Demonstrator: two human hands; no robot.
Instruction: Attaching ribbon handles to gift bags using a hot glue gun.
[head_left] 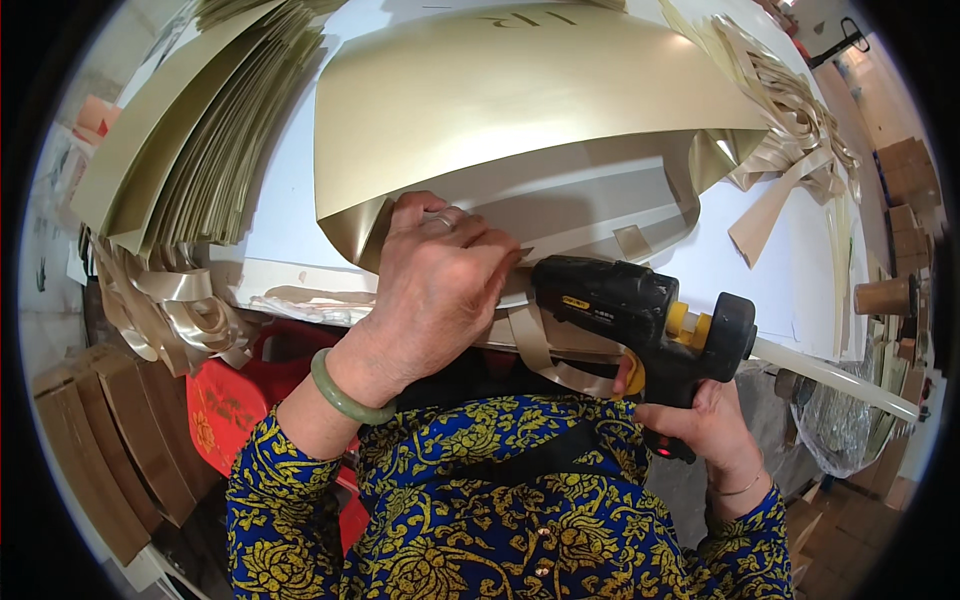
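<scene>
A gold paper bag (pixel 520 95) lies on its side, its mouth facing me and its grey inside showing. My left hand (pixel 440 280) is closed over the near rim of the mouth, fingertips curled inward; a small tan tip shows by the thumb and index finger. A small square patch (pixel 631 241) sits on the inner wall. My right hand (pixel 705 420) grips a black and yellow glue gun (pixel 610 290), its nozzle pointing left, close to my left fingers. A pale glue stick (pixel 840 375) sticks out of its back. A satin ribbon loop (pixel 535 345) hangs below the bag's rim.
A stack of gold sheets or flat bags (pixel 215 130) stands at left, with ribbons (pixel 175 310) hanging below. More ribbons (pixel 800 130) lie piled at right on the white table (pixel 800 270). A red stool or chair (pixel 225 400) and cardboard boxes (pixel 125 450) are at lower left.
</scene>
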